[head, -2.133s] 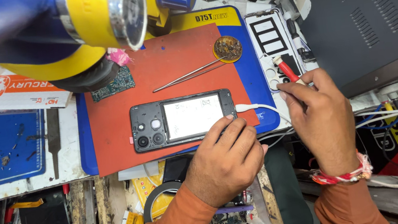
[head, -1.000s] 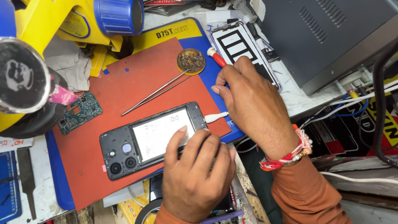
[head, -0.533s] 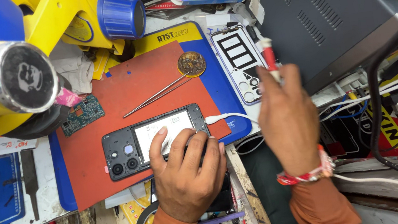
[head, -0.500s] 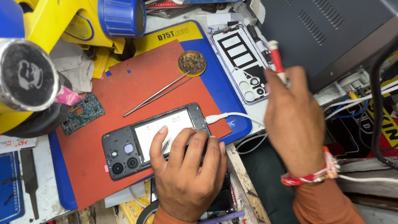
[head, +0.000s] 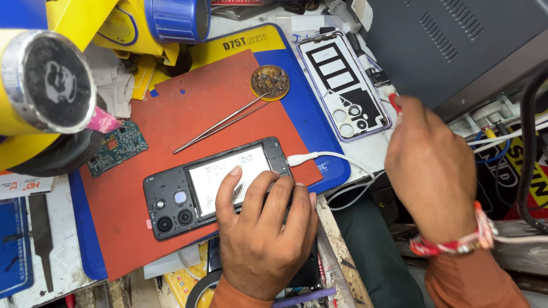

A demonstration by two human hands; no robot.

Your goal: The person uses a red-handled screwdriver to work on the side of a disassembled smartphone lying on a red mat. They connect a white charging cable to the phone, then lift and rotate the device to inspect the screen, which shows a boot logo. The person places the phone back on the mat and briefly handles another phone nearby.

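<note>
At the desk's (head: 60, 285) far right corner stands a big grey metal box (head: 459, 13) with vent slots, and at the far left your yellow and blue microscope (head: 34, 72) hangs over the work, blurred by nearness. Under both lies a blue mat (head: 320, 162) with a red-orange silicone mat (head: 167, 132) on top of it, filling the middle of the desk.

Your right hand (head: 433, 169) is off the mats' right edge, in front of the grey box. Its fingers are curled closed around a thin red-tipped tool (head: 394, 101); only the tip shows above your knuckles, so you cannot tell what kind of tool it is.

Your left hand (head: 266, 228) rests at the near edge of the red-orange mat, fingers spread flat and pressing down on the right half of the opened phone (head: 215, 185), not gripping it. The phone lies back-up, cover off, camera lenses toward the left, with a white charging cable (head: 330, 161) plugged into its right end and trailing off the mat's right edge.

The phone's back cover (head: 342, 86) lies inside-up just beside the mats' far right corner. A green circuit board (head: 116, 147) sits at the red-orange mat's left edge, under the microscope. Long tweezers (head: 221, 122) lie slanted across the middle of the mat, their far end touching a small round brass dish (head: 270, 82) near its far edge.
</note>
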